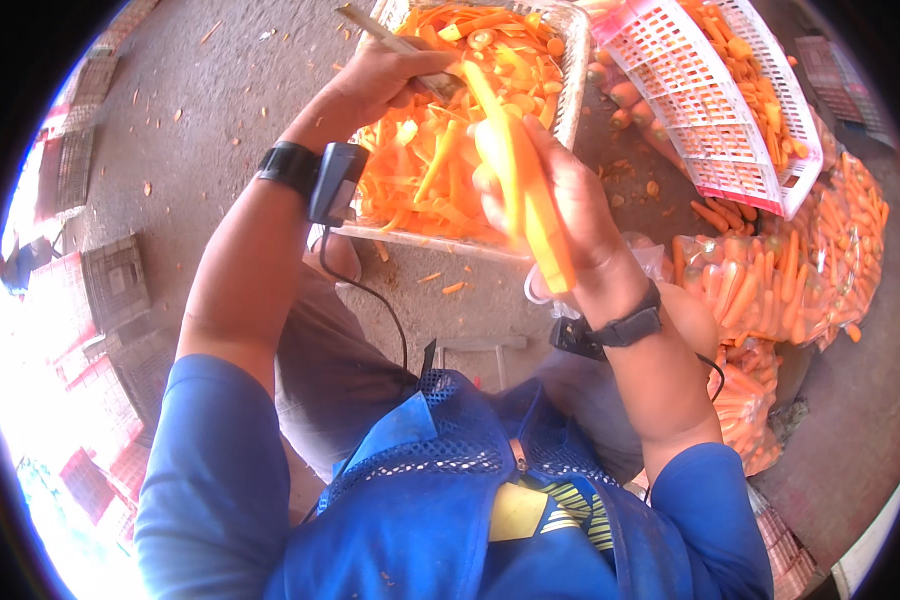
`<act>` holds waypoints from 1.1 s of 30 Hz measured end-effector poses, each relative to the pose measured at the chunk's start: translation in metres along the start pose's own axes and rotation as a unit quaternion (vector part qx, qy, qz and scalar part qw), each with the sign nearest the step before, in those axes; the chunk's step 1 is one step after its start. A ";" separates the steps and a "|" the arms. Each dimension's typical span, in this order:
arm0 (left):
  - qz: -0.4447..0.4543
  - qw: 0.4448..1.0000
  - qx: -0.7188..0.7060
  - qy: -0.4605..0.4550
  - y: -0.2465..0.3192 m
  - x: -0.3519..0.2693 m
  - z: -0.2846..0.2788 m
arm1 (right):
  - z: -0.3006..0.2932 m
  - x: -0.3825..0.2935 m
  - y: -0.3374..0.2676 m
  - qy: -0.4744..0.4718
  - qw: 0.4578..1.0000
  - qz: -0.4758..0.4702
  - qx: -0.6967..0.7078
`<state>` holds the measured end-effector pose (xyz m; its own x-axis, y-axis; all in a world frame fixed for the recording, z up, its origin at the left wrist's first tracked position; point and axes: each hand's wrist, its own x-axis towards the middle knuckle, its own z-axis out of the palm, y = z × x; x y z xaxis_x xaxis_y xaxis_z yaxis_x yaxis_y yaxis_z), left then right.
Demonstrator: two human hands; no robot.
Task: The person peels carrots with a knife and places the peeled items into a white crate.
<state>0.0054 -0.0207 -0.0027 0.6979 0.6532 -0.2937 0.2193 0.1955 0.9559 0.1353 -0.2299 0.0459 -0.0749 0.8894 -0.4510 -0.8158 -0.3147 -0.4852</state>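
Observation:
My left hand (pixel 379 79) is closed round a tool with a long pale handle (pixel 375 28), its working end near the top of a carrot. In my right hand (pixel 562 187) lies a long orange carrot (pixel 536 210), tilted, with its lower end pointing towards me. A lighter strip runs along the carrot's upper side; whether it is a loose peel or a cut face, I cannot tell. Both hands are above a white plastic crate (pixel 581 75) heaped with carrot peelings and cut pieces (pixel 442 165). The tool's blade is too blurred to make out.
At the upper right a white and pink slatted basket (pixel 690 97) holds carrot pieces. Clear plastic bags of carrots (pixel 750 285) lie on the right. Peel scraps dot the concrete floor (pixel 187 112). Stacked crates (pixel 116 285) stand at the far left. Cables hang from both wrist devices.

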 end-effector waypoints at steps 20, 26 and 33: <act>0.166 0.982 0.028 -0.085 0.050 -0.072 0.053 | 0.014 -0.002 -0.004 0.094 0.995 -0.029 0.003; 0.091 0.989 0.080 0.080 0.038 -0.036 0.006 | 0.011 -0.005 -0.005 0.003 0.996 -0.074 -0.055; 0.117 0.982 0.033 -0.143 0.058 -0.082 0.062 | 0.025 -0.004 -0.012 0.102 0.995 -0.023 -0.001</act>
<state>0.0029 -0.1081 0.0768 0.8957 0.4399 -0.0648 0.0670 0.0104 0.9977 0.1314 -0.2216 0.0725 0.0797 0.8174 -0.5705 -0.8144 -0.2767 -0.5101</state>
